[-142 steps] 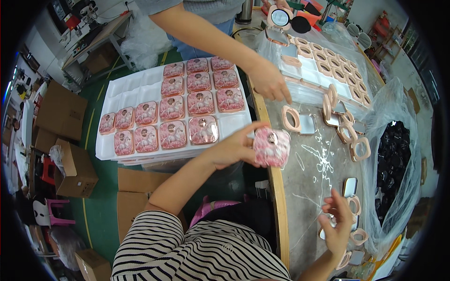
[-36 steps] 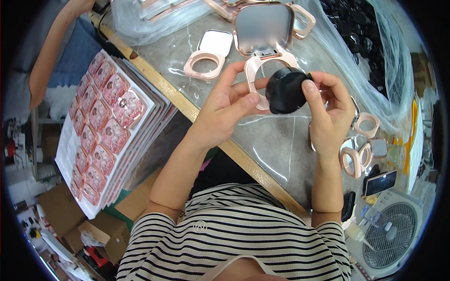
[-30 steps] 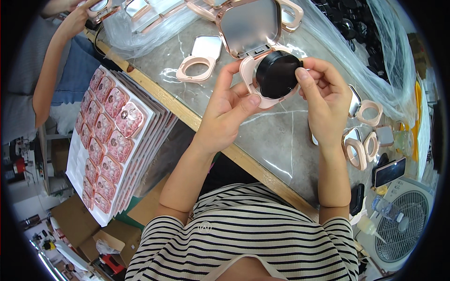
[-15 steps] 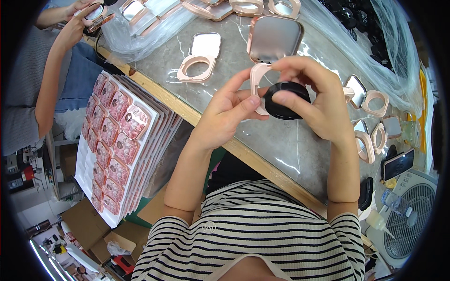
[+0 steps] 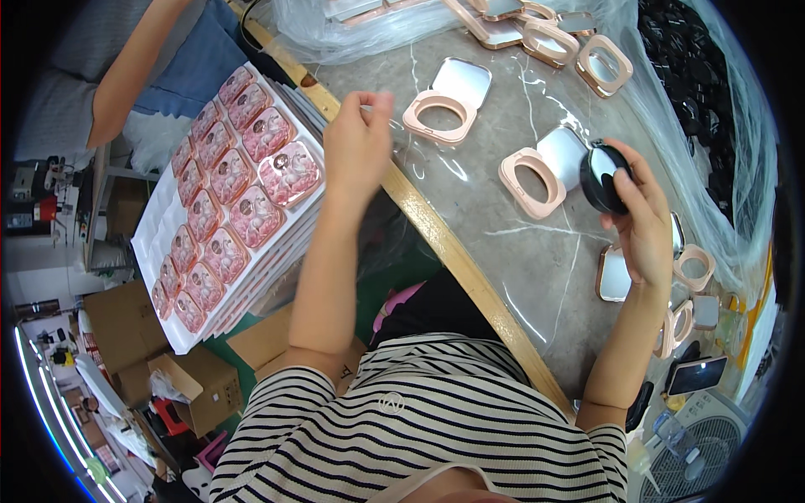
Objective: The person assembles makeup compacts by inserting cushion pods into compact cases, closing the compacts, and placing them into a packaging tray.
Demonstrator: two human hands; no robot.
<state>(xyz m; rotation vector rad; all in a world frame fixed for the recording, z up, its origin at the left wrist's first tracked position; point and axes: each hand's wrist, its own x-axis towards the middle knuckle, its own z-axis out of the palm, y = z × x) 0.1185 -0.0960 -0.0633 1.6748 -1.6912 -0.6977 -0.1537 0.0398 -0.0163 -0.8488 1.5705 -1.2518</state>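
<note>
My right hand (image 5: pixel 644 205) grips a black round case (image 5: pixel 605 180) with a glossy pale face, tilted on edge between thumb and fingers. Just left of it, an open pink compact case (image 5: pixel 533 183) with a ring-shaped base and a mirror lid lies on the grey marbled table (image 5: pixel 470 218). My left hand (image 5: pixel 359 147) is over the table's wooden edge, beside a white tray (image 5: pixel 289 201) of square pink patterned compacts (image 5: pixel 256 216). Its fingers look curled but are smeared by motion, and I see nothing in them. Another open pink compact case (image 5: pixel 440 116) lies farther back.
More pink compact cases (image 5: pixel 549 42) lie at the back and right. Black round pieces (image 5: pixel 696 101) fill a clear plastic bag at the far right. A phone (image 5: pixel 698 375) and a fan (image 5: pixel 700 444) are at the lower right. A co-worker's arm (image 5: pixel 138 71) shows at upper left.
My left hand has let go of the pink compact case, now on the table, and moved left towards the tray. My right hand carried the black case right. The view has shifted.
</note>
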